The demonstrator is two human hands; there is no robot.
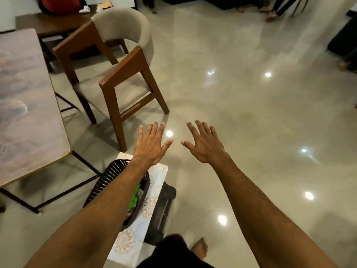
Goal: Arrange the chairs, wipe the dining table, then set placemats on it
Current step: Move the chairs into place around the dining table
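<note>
Below, black ribbed basket (110,176) holding a green item (136,199), atop a floral stand (151,207), left hand (152,146) and right hand (204,147) splayed, fingers released.

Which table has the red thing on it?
The brown wooden table at the back, behind the chair. The red thing sits on its top; the marbled table on the left is nearer and paler.

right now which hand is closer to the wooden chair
Left. The left hand hovers just right of the chair's nearest front leg, not touching it; the right hand is farther right, over the floor.
</note>
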